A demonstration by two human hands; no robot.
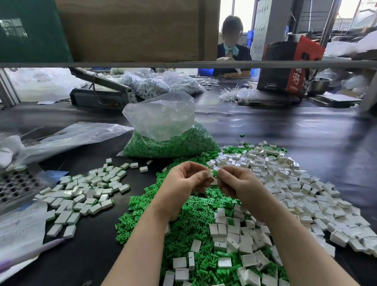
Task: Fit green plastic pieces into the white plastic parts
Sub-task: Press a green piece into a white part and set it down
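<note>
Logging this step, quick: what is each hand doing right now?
Left hand: pinches a white plastic part.
Right hand: pinches a green plastic piece against that part.

Black table (294, 121), plastic-piece heaps (190, 233)

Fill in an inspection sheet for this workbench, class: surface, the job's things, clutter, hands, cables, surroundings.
Surface: dark table.
Job's things: loose green pieces heaped centre; white parts spread right; another white pile left; bag of green pieces behind.
Clutter: slack plastic bags, perforated metal tray, papers.
Hands: left hand pinches a white part; right hand pinches a green piece against it.
Cables: one looping on the grey device.
Surroundings: another person seated opposite; red-and-black box.
</note>
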